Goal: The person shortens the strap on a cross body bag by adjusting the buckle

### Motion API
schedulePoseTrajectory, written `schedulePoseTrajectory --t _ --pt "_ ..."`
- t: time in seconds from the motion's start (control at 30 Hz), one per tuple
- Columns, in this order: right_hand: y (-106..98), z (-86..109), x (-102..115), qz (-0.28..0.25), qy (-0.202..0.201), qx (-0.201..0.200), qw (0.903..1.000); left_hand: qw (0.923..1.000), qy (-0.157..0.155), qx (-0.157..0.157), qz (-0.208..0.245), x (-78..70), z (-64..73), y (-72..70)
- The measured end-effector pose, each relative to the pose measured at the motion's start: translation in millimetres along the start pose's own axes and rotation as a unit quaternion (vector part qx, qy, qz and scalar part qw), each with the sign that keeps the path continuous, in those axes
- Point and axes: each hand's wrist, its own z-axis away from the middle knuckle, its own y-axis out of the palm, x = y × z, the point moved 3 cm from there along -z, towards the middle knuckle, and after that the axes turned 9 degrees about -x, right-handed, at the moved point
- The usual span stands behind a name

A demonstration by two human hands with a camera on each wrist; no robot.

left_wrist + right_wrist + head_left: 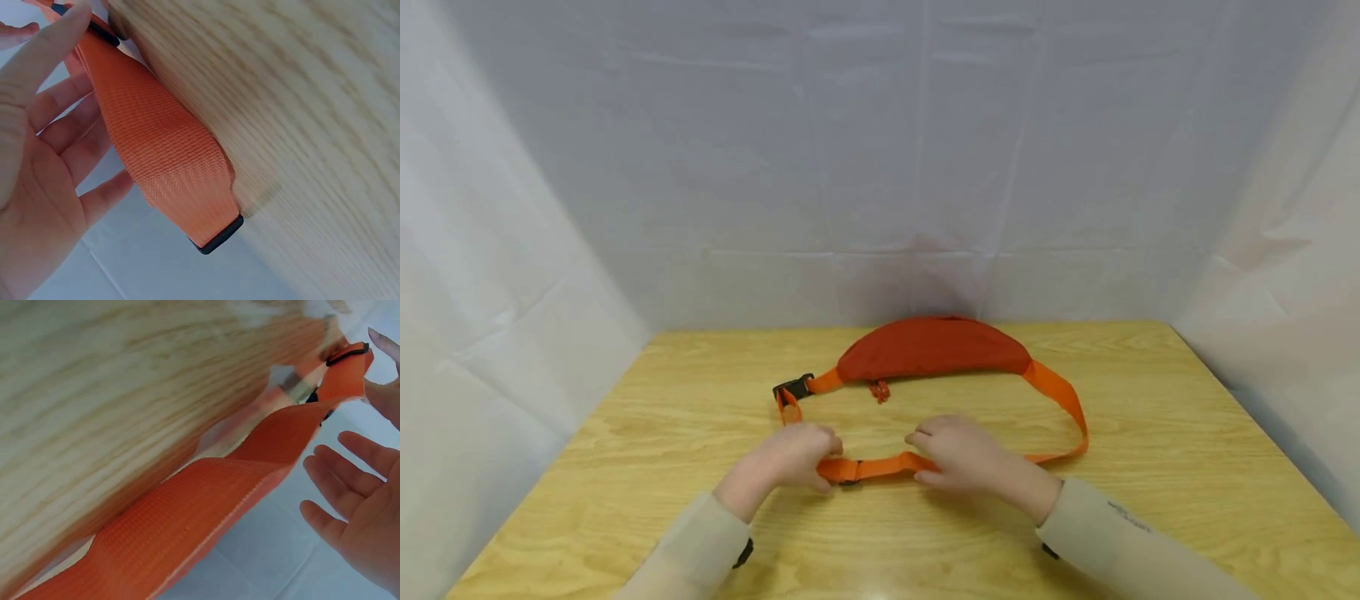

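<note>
An orange waist bag lies on the table, its red-orange pouch (936, 348) curved at the back. Its orange strap (887, 467) loops forward, with a black buckle (793, 388) joined at the left. My left hand (793, 457) is at the front stretch of strap beside a black slider (94, 26); its thumb lies over the webbing and its extended fingers behind it. Farther right, my right hand (966, 458) is at the same stretch, fingers spread and rather straight beside the webbing (181, 512). A black plastic bar (220, 236) ends the strap in the left wrist view.
Small red cord pulls (878, 390) hang from the pouch's front edge. The wooden table (662, 433) meets a white sheet (917, 208) at the back, with more sheeting along both sides. Strap (1067, 400) also arcs out at the right.
</note>
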Motion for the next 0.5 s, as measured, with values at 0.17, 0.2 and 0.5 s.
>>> schedulePoseTrajectory --t 0.17,0.2,0.5 --pt "6.2 -5.5 0.3 -0.002 -0.006 0.027 0.9996 1.0000 0.002 0.003 -0.002 1.3 -0.7 3.1" --pt "7.5 -6.3 0.1 -0.005 -0.008 0.030 0.9995 1.0000 0.002 0.003 -0.001 1.4 -0.9 3.4" --pt "12.4 -11.3 3.0 0.004 -0.034 0.021 0.9992 1.0000 -0.001 -0.003 0.002 4.0 -1.0 4.1"
